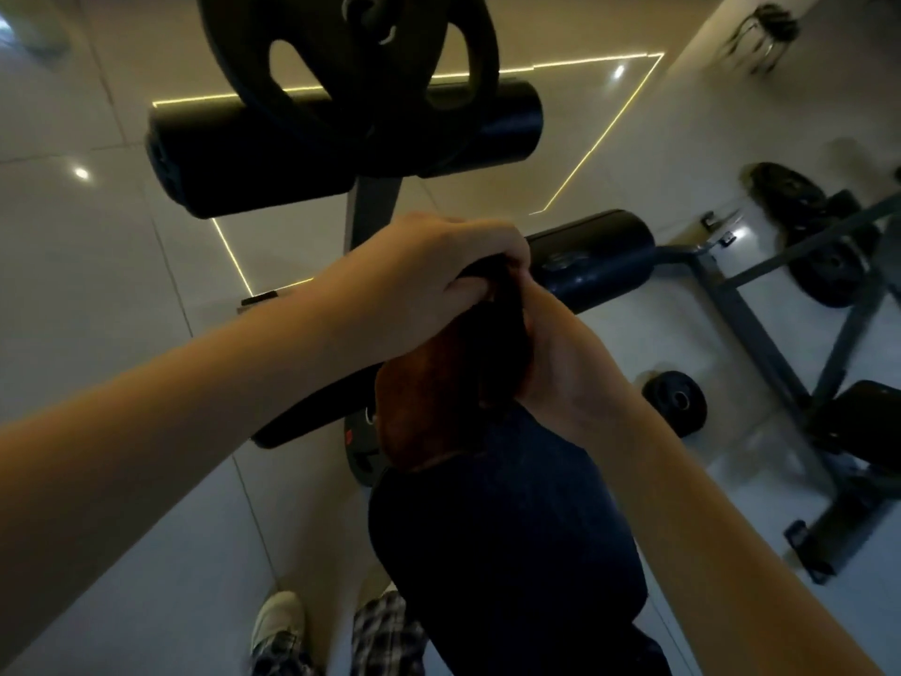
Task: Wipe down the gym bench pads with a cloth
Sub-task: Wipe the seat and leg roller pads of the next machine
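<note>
Hands: both together at mid-height, clamped on the same cloth (439, 383). Left hand (429, 280) is on top, knuckles up, fingers curled over the cloth's upper bunch. Right hand (551, 368) is just below and beside it, palm turned toward the viewer, fingers wrapped round the cloth's right edge. The two hands touch at the fingers.

Cloth: brownish, dark in the folds, hanging in a bundle from the grip. Its lower end lies against the top end of the bench pad (507, 529). Whether it is pressed onto the pad I cannot tell.

Bench pad: dark blue, long, running down toward the person's legs. Plaid trousers (385, 631) and one pale shoe (275, 622) stand at its left side.

Beyond the hands: a lower roller pad (595, 261) sticks out to the right, and an upper roller pad (244, 153), black, lies across the upright post (373, 207). A large weight plate (351, 56) partly covers the upper roller.

Surface and room: the floor (97, 285) is pale glossy tile with spot reflections and a thin yellow light line (599, 139). Light is dim.

Edges and room: left of the bench is open tile. To the right are the grey frame (760, 324), a small plate (675, 402) lying flat on the floor near the right wrist, and more plates (829, 275) behind the frame.
</note>
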{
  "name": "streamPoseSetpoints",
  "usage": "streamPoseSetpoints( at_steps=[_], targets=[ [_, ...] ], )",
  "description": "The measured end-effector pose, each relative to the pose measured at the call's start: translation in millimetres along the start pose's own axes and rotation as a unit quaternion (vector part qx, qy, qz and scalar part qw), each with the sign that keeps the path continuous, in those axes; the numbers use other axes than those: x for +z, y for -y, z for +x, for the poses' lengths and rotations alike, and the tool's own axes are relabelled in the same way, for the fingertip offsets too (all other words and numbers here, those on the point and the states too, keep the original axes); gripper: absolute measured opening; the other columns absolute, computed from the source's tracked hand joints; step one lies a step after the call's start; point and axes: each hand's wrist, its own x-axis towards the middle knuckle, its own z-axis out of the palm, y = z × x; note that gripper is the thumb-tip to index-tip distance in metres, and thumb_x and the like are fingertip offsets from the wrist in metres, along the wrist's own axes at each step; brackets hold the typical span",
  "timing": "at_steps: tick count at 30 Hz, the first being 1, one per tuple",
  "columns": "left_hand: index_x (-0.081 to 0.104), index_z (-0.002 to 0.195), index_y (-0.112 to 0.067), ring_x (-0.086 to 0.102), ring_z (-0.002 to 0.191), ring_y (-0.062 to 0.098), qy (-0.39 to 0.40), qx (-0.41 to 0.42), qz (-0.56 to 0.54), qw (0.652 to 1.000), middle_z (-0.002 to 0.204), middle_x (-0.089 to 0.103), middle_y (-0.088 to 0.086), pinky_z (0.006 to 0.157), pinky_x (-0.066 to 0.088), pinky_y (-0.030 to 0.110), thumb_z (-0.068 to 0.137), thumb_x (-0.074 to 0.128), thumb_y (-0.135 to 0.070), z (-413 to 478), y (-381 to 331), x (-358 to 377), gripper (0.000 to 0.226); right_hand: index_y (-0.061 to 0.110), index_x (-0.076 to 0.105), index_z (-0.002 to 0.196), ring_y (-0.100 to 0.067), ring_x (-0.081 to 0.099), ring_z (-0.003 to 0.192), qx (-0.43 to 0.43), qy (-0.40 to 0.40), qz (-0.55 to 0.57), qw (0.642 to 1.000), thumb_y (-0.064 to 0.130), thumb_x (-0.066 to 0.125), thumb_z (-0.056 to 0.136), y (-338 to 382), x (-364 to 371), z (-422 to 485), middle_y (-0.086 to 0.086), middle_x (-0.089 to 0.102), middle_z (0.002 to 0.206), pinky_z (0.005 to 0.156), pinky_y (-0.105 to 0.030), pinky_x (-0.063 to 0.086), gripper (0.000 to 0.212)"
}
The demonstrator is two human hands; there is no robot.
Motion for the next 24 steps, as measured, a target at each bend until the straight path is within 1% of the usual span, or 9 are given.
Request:
streamPoseSetpoints(
  at_steps=[2,5,7,9,11,14,17,20,24],
  targets=[
    [0.061,0.11,-0.017,0.06,0.091,0.009,-0.002,-0.007,-0.008,1.0,0.097,0.065,-0.001,0.076,0.047,0.023,0.093,0.052,-0.015,14.8,-0.1,11.9,0.02,0.016,0.053,0.124,-0.025,0.062,0.111,0.001,0.021,-0.085,0.996,0.046,0.055,0.086,9.4,-15.4,-5.4,-0.011,0.063,0.118,0.097,-0.04,0.051,0.048],
    [0.062,0.103,-0.015,0.054,0.078,0.004,-0.022,-0.042,-0.029,0.998,0.089,0.062,-0.002,0.073,0.042,0.013,0.092,0.053,-0.011,42.0,-6.9,30.5,0.015,0.022,0.044,0.121,-0.012,0.068,0.094,0.002,-0.059,-0.311,0.948,0.026,0.075,0.081,28.0,-42.8,-11.4,-0.002,0.065,0.105,0.081,-0.034,0.058,0.051],
    [0.063,0.101,-0.014,0.052,0.074,0.004,-0.039,-0.059,-0.033,0.997,0.088,0.06,-0.004,0.072,0.039,0.008,0.091,0.055,-0.007,62.6,-13.4,39.8,0.015,0.021,0.043,0.113,-0.004,0.067,0.081,-0.019,-0.094,-0.397,0.913,0.017,0.068,0.087,43.2,-59.3,-13.4,0.001,0.063,0.094,0.068,-0.024,0.058,0.036],
    [0.063,0.101,-0.012,0.053,0.079,0.007,-0.042,-0.059,-0.03,0.997,0.089,0.06,-0.002,0.073,0.039,0.009,0.091,0.056,-0.008,86.3,-19.7,47.5,0.013,0.025,0.047,0.102,0.003,0.063,0.069,-0.036,-0.098,-0.45,0.887,0.013,0.06,0.092,59.9,-79.2,-14.4,0.005,0.06,0.085,0.055,-0.013,0.051,0.021],
    [0.063,0.103,-0.01,0.054,0.085,0.01,-0.042,-0.055,-0.018,0.997,0.093,0.06,0.001,0.074,0.039,0.01,0.092,0.056,-0.009,108.6,-21.9,53.0,0.013,0.028,0.048,0.098,0.01,0.058,0.062,-0.044,-0.084,-0.494,0.864,0.01,0.058,0.093,76.9,-97.6,-9.6,0.01,0.056,0.082,0.049,-0.007,0.043,0.021],
    [0.061,0.109,-0.01,0.052,0.092,0.009,-0.082,-0.055,0.011,0.995,0.098,0.056,-0.003,0.076,0.038,0.01,0.095,0.054,-0.012,147.6,-24.2,58.7,0.016,0.024,0.052,0.105,0.002,0.057,0.071,-0.078,-0.09,-0.552,0.825,0.013,0.058,0.093,110.2,-124.7,6.7,0.011,0.055,0.085,0.06,-0.011,0.045,0.018],
    [0.058,0.116,-0.01,0.049,0.098,0.008,-0.158,-0.075,0.027,0.984,0.104,0.051,-0.005,0.077,0.04,0.014,0.097,0.052,-0.016,172.2,-18.5,52.4,0.021,0.014,0.063,0.109,-0.013,0.059,0.087,-0.137,-0.125,-0.576,0.796,0.015,0.056,0.095,142.1,-138.6,29.1,0.008,0.058,0.084,0.083,-0.03,0.049,0.015],
    [0.056,0.119,-0.007,0.048,0.102,0.008,-0.204,-0.061,0.041,0.976,0.109,0.055,-0.001,0.077,0.035,0.005,0.096,0.051,-0.02,181.4,-11.4,48.8,0.027,0.011,0.066,0.112,-0.014,0.061,0.092,-0.203,-0.139,-0.585,0.773,0.013,0.053,0.097,158.0,-145.4,46.0,0.002,0.063,0.091,0.088,-0.028,0.049,0.02],
    [0.057,0.115,-0.003,0.047,0.101,0.008,-0.202,-0.042,0.058,0.977,0.113,0.061,0.011,0.077,0.036,0.001,0.093,0.056,-0.016,171.0,0.3,65.2,0.026,0.009,0.064,0.121,-0.009,0.058,0.099,-0.261,-0.138,-0.584,0.756,0.01,0.05,0.095,132.6,-158.3,60.3,0.004,0.063,0.102,0.091,-0.018,0.046,0.029]
  ],
)
